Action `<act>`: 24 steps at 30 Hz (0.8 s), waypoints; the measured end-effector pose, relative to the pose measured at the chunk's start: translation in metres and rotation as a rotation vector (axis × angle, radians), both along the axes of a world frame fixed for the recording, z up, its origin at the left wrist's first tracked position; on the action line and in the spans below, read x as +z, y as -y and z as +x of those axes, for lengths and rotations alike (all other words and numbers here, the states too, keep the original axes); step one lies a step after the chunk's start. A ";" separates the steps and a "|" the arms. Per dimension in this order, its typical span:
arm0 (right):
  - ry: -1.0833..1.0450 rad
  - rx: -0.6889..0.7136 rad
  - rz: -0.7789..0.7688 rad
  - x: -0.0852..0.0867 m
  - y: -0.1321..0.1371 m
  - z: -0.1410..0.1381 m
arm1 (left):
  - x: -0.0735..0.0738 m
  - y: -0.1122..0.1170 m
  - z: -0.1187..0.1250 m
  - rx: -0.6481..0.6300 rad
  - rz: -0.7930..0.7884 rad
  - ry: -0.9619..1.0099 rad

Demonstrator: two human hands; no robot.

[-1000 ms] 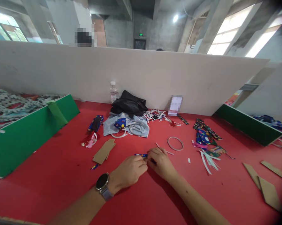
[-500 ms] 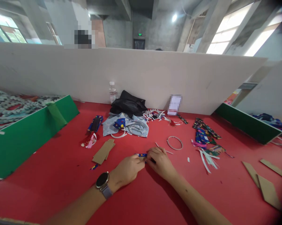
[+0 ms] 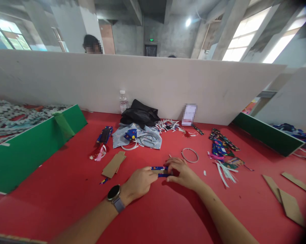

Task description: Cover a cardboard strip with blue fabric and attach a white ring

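Note:
My left hand [image 3: 139, 182], with a watch [image 3: 114, 194] on the wrist, and my right hand [image 3: 183, 173] meet at the middle of the red table [image 3: 66, 189]. Between their fingertips lies a narrow blue patterned strip [image 3: 160, 171], folded so that two blue edges show with a tan inner face between them. Both hands pinch it, the left at its left end and the right at its right end. The strip rests low on the table surface.
Brown card pieces [image 3: 114, 164] lie left of my hands, more card pieces [image 3: 285, 198] at the right. A white ring [image 3: 190, 155], coloured strips [image 3: 223, 145], scissors on grey cloth [image 3: 140, 137], a black bag [image 3: 139, 113] and a bottle [image 3: 123, 101] sit beyond. Green dividers [image 3: 28, 149] flank the table.
My right hand has shifted slightly right and opened the strip, so more of its blue length and tan inside shows. The left hand has stayed in place.

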State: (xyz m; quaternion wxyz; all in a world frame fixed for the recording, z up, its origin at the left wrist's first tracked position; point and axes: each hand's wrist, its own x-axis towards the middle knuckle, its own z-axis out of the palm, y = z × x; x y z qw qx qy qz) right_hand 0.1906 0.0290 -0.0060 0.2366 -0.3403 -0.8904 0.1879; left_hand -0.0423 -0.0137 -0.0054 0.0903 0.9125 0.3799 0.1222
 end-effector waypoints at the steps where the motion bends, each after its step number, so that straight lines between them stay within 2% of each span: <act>1: 0.002 0.002 -0.001 -0.001 0.000 -0.001 | 0.000 0.000 0.000 0.007 0.003 -0.003; 24: -0.003 -0.087 0.046 -0.013 -0.001 -0.011 | 0.003 0.000 0.001 -0.011 0.063 0.008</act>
